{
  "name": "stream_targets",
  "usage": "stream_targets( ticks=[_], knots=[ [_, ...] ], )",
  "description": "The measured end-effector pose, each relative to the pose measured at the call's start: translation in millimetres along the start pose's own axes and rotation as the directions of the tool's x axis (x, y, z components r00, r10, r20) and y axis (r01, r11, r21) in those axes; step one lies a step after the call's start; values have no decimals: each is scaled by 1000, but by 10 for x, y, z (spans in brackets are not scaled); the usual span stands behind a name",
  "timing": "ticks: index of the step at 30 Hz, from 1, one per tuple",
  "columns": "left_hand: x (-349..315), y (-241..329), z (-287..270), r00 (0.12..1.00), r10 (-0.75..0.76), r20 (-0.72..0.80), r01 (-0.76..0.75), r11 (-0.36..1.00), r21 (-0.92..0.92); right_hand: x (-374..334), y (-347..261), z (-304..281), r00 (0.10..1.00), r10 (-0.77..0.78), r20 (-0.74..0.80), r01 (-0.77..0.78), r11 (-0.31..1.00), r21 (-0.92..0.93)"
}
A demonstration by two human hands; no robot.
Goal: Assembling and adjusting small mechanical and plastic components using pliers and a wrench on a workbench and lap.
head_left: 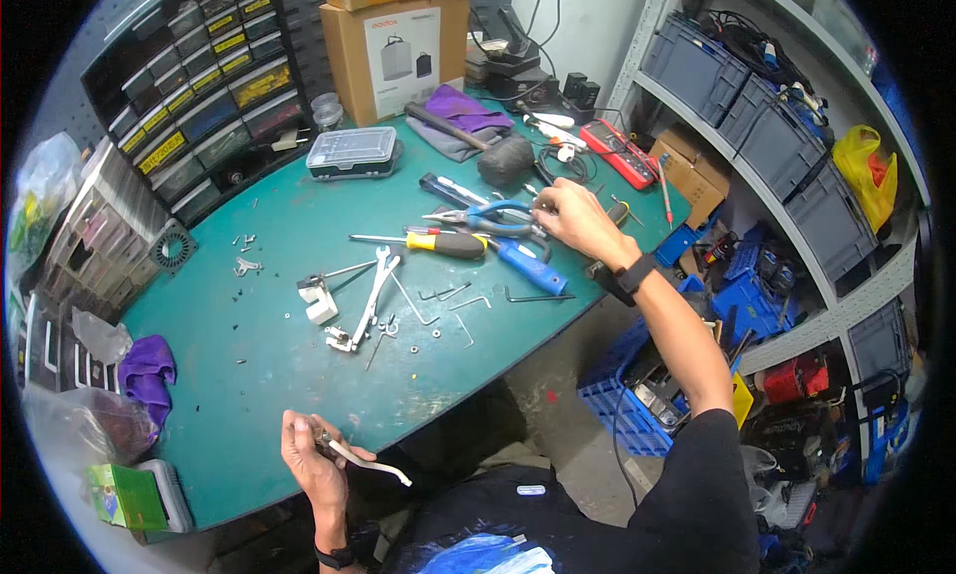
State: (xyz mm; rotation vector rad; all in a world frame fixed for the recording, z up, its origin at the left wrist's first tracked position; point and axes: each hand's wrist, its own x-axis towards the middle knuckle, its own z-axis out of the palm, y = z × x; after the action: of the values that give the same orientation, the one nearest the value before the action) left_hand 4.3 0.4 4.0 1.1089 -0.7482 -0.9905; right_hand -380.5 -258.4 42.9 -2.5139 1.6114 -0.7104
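My left hand (317, 462), at the table's near edge, is closed around a slim white bent lever (370, 463), whose curved end sticks out to the right. My right hand (583, 219) reaches into the tools at the right, fingers curled together at the handle ends of the blue-handled pliers (488, 214); what they grip is hidden. Close by lie a yellow-and-black screwdriver (445, 243), a blue-handled tool (533, 266) and a rubber mallet (506, 163). Mid-table are a wrench (375, 295), several hex keys (408, 297) and a white bracket-like part (319, 303).
Small screws (244, 242) are scattered on the green table (219, 315). A clear-lidded case (353, 154), a cardboard box (393, 61) and drawer cabinets (204, 96) stand behind. A red multimeter (619, 154) lies far right. A blue crate (622, 400) sits below the right edge, beside grey shelving (747, 141).
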Motion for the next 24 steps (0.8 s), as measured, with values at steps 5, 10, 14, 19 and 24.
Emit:
stream_targets(
  ticks=[5, 10, 14, 19, 24],
  knots=[
    [9, -18, -22, 999, 10, 41, -9, 1000, -23, 138, 23, 15, 996, -46, 74, 49, 998, -41],
    [-1, -9, -43, 1000, -8, 27, 8, 1000, -8, 109, 20, -130, 993, -34, 114, 48, 991, -122],
    [-21, 89, -81, 991, -109, 73, 104, 993, 60, -105, 111, -336, 998, -56, -9, 53, 980, -193],
    [-18, 117, -91, 979, -173, 108, 179, 983, -41, -510, -808, -653, 984, 174, 47, -173, 839, 515],
    [-7, 78, -122, 981, -121, 153, 143, 979, -144, -1125, -1925, -291, 921, 132, 368, -363, 637, 680]
  ],
)
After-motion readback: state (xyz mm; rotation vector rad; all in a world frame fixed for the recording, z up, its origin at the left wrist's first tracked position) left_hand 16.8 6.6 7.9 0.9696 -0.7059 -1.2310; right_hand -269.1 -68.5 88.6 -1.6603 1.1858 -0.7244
